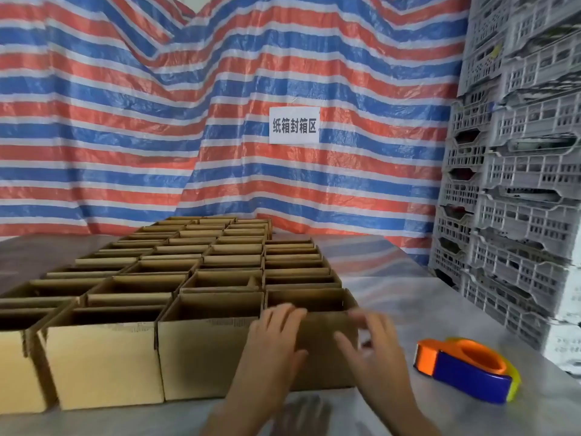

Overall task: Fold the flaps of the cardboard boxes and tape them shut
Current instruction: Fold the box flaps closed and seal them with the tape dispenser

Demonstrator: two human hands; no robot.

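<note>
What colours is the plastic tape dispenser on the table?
Orange and dark blue plastic tape dispenser; head view.

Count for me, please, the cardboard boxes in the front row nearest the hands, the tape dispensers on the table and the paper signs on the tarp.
Front-row cardboard boxes: 4
Tape dispensers: 1
Paper signs: 1
Total: 6
</note>
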